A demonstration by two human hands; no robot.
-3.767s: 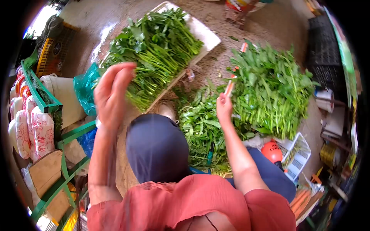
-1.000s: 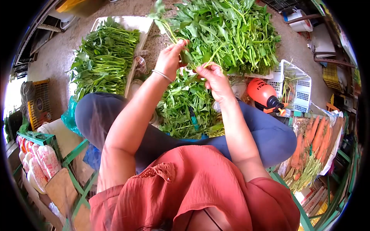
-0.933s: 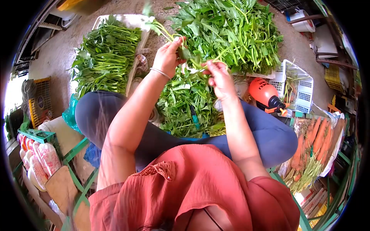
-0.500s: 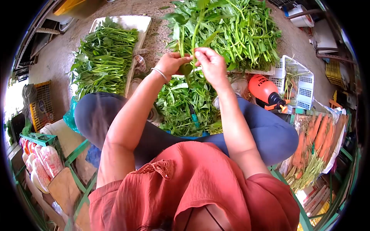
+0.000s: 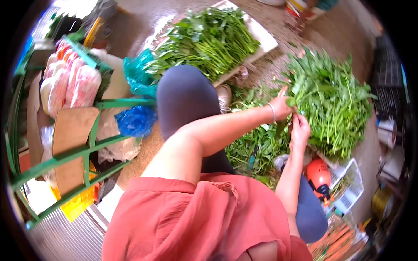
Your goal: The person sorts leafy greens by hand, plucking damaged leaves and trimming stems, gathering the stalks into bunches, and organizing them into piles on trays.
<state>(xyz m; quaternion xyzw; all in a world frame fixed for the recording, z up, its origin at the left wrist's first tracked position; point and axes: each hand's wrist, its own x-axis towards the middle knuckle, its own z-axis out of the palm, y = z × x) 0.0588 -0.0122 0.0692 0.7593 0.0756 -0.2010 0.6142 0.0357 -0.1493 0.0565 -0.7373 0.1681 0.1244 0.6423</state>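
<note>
My left hand, with a pale bracelet at the wrist, is closed round a leafy green stalk that looks like water spinach. Just below it, my right hand pinches the lower part of the same greens, fingertips close to the left hand. Beyond both hands lies a big heap of leafy greens, its upper edge behind the held stalk. Under my forearms, loose leaves and trimmings lie in a pile between my legs. The exact grip of each finger is partly hidden.
A white foam tray carries stacked greens at the top. An orange-red spray bottle stands beside a white plastic basket, with carrots below. At left are a green metal frame, a blue bag and a teal bag. Someone's foot shows at top.
My view has turned to the left, so the hands and heap sit further right in the picture. Both hands still hold greens close together. A person's foot now shows at the top.
</note>
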